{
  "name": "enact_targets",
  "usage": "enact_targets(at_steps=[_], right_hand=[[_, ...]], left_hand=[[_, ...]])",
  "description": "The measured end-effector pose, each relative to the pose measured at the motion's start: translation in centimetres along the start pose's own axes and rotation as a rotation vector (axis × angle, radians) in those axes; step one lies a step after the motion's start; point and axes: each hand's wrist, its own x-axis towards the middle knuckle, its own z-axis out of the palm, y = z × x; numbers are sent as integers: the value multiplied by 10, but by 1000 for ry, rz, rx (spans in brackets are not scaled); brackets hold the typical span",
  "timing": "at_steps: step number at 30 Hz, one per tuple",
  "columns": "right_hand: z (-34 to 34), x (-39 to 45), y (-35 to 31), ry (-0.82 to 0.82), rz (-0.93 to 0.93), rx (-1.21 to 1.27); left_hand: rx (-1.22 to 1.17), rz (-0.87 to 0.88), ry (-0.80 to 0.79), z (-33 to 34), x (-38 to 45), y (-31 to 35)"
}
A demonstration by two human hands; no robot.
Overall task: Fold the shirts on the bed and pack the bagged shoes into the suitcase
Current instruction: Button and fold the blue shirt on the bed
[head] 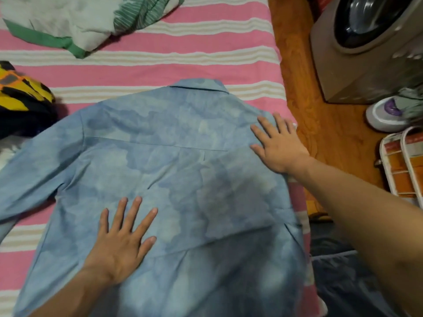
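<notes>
Currently the blue shirt point(160, 161) lies spread back-side up on the bed point(206, 49), collar at the far end, hem toward the near edge. Its left sleeve runs out to the left across the pink-and-white striped sheet. The right side sits along the bed's right edge; the right sleeve appears folded under or over the body there, cannot tell which.

Left hand point(121, 245): flat on the lower back of the shirt, fingers straight and spread, palm down, pressing the cloth. Nothing gripped.

Right hand point(278, 146): flat on the shirt's right shoulder, just by the bed edge, fingers straight and pointing left and far. Nothing gripped.

Other cloth on the bed: a white-and-green garment point(75, 21) bunched at the far left; a yellow-and-black garment point(20, 97) at the left edge, near the sleeve but apart from it.

Right of the bed, orange-brown floor point(320, 110). On it a washing machine point(370, 46) at far right, a grey shoe point(386, 113) with purple trim just near of it, and a white wire rack point(402, 163) nearer still. Dark fabric point(338, 271) lies at the near right, partly behind the right forearm.
</notes>
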Motion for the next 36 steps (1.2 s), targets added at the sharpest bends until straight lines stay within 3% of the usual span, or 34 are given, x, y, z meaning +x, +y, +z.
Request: enact_targets(at_steps=[3,5,10,14,15,17,20,23,25,28,31,33,36], right_hand=[[-6,11,18,210,-61,145],[-14,11,29,305,6,229],[-22,6,51,133,171,243],[-32,12,19,265,397,124],[-32,5,-3,318,399,129],[-19,-27,-56,381,177,205],[14,-100,-104,208,-110,196],[33,-132,-83,25,19,131],[23,-120,-80,16,135,160],[-3,-74,-89,204,176,282],[-26,-10,-78,267,141,258],[-40,32,-72,206,261,216],[-44,70,-76,40,521,258]], left_hand=[[8,-3,12,6,7,2],[1,-26,-7,2,10,6],[-13,-154,-130,-16,15,28],[-6,-233,-166,-20,15,33],[-7,-247,-175,-20,15,34],[-10,-269,-212,-23,16,37],[-49,-263,-299,-29,21,36],[-71,-211,-359,-36,17,34],[-77,-143,-279,-50,15,29],[-112,-13,73,-79,35,-5],[-38,-126,395,-111,80,-78],[25,-277,449,-124,110,-140],[129,-367,404,-125,138,-193]])
